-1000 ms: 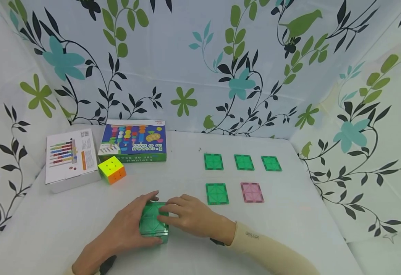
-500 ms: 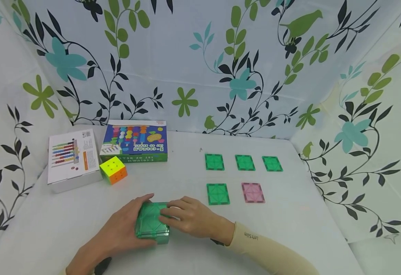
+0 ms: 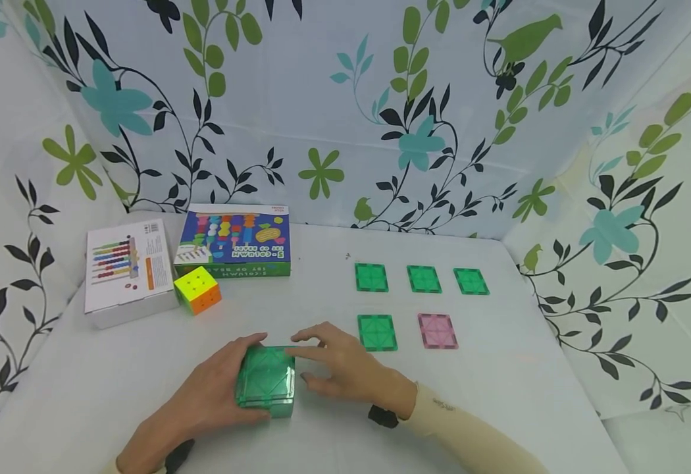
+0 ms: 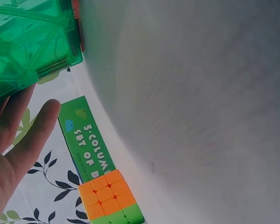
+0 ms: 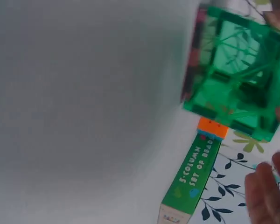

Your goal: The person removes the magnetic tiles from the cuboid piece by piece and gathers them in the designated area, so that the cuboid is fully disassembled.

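Observation:
A see-through green cube of magnetic tiles (image 3: 267, 378) stands on the table, with a reddish tile edge along its base in both wrist views. My left hand (image 3: 212, 388) holds the cube from its left side, thumb along the near side and fingers at the far side. To the right of the cube is my right hand (image 3: 351, 368), its fingers loosely extended. Its index fingertip is at the cube's top right edge; whether it touches I cannot tell. Several flat green magnetic tiles (image 3: 378, 332) and one pink magnetic tile (image 3: 437, 331) lie farther right.
A yellow and orange puzzle cube (image 3: 198, 290) sits at the back left, beside a white box (image 3: 129, 271) and a blue and green bead-set box (image 3: 234, 240). Floral cloth (image 3: 322, 99) hangs behind the white table (image 3: 499, 395).
My right hand has drawn back to the right from the cube's top, and its fingers have spread. The left hand keeps its hold; the cube has turned slightly.

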`<action>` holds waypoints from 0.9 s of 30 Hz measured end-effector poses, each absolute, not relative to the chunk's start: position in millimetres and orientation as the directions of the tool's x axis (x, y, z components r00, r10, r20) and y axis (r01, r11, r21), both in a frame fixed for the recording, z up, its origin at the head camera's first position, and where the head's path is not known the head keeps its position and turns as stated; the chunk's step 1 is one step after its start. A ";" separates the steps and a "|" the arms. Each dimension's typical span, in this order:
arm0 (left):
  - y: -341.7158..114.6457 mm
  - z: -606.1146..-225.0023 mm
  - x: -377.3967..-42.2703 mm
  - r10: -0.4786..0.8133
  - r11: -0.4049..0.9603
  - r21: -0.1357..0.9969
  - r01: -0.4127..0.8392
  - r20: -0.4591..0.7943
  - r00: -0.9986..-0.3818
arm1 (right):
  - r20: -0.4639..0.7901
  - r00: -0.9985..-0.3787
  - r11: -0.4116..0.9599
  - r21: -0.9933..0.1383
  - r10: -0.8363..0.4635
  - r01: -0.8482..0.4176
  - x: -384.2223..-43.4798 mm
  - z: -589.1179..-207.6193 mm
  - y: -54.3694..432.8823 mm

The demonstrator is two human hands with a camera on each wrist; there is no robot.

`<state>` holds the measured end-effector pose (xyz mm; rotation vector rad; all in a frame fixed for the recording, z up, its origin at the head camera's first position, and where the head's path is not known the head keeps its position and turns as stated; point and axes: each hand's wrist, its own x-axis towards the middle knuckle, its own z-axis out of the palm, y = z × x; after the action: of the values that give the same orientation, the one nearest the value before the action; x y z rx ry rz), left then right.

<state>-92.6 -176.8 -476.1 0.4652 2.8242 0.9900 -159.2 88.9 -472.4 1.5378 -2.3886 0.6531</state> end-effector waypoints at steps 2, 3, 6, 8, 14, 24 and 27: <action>-176.7 -475.8 -92.8 0.321 0.740 0.626 0.246 -0.007 -0.947 | 0.391 -0.541 0.375 -0.425 -0.745 -0.824 -157.4 -471.7 90.3; -176.6 -475.6 -92.9 0.321 0.739 0.627 0.245 -0.008 -0.947 | 0.361 -0.600 0.380 -0.520 -0.714 -0.765 -155.9 -471.0 90.2; -176.5 -475.1 -93.1 0.321 0.738 0.628 0.248 -0.004 -0.947 | 0.214 -0.737 0.377 -0.749 -0.641 -0.545 -149.5 -467.9 87.2; -176.6 -475.0 -93.0 0.321 0.740 0.625 0.250 -0.002 -0.947 | 0.104 -0.776 0.383 -0.825 -0.622 -0.417 -144.7 -466.3 83.6; -177.2 -475.1 -93.3 0.319 0.747 0.617 0.247 -0.007 -0.948 | -0.005 -0.816 0.351 -0.904 -0.578 -0.243 -135.5 -468.1 70.1; -177.2 -474.7 -92.9 0.321 0.745 0.619 0.248 -0.008 -0.947 | -0.063 -0.829 0.272 -0.956 -0.555 -0.109 -135.2 -474.5 62.8; -177.6 -474.2 -93.4 0.319 0.748 0.620 0.238 -0.021 -0.948 | -0.105 -0.831 0.253 -0.966 -0.546 -0.044 -135.9 -474.3 63.5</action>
<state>-93.4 -177.6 -474.2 0.4506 2.8185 0.9739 -135.9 63.5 -474.3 0.7100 -2.7898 2.1241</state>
